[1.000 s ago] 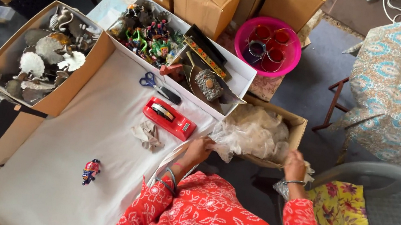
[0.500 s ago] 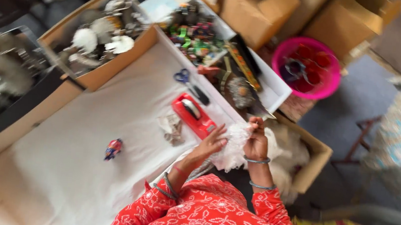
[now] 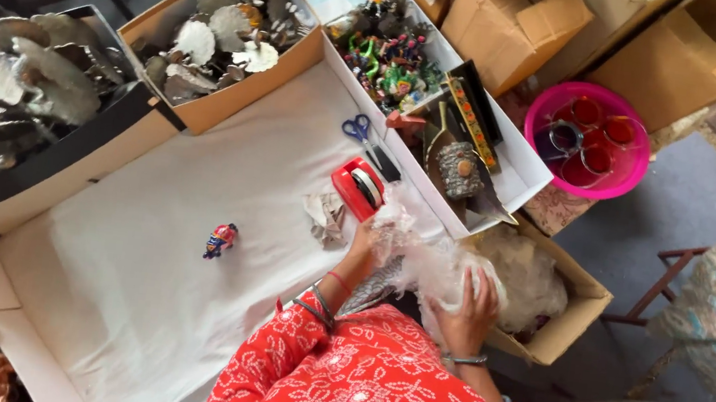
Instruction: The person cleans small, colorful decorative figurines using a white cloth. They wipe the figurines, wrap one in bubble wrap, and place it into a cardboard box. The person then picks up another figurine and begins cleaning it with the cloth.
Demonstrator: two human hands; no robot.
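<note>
My right hand is spread flat over a wad of clear wrap, fingers splayed, pressing rather than pinching. My left hand is at the wad's other end, fingers curled into the film; how tightly I cannot tell, since the wrap hides the fingertips. The wad lies at the near right edge of the white sheet, half over the gap toward the carton of more wrap.

What could go wrong, as I judge it: the film is thin and crumpled, so a hard tug between my hands could tear it. It hangs past the sheet's edge, so a slack grip could let it slide off toward the carton. The red tape holder sits just beside my left hand, and the scissors just past that; a sweep of my wrist could knock either. A scrap of crumpled paper lies near too.

Open room is to my left, across the sheet, where only a small painted figure stands, well apart. Ahead, the white tray of trinkets walls me in; the box of shells bounds the far left.
</note>
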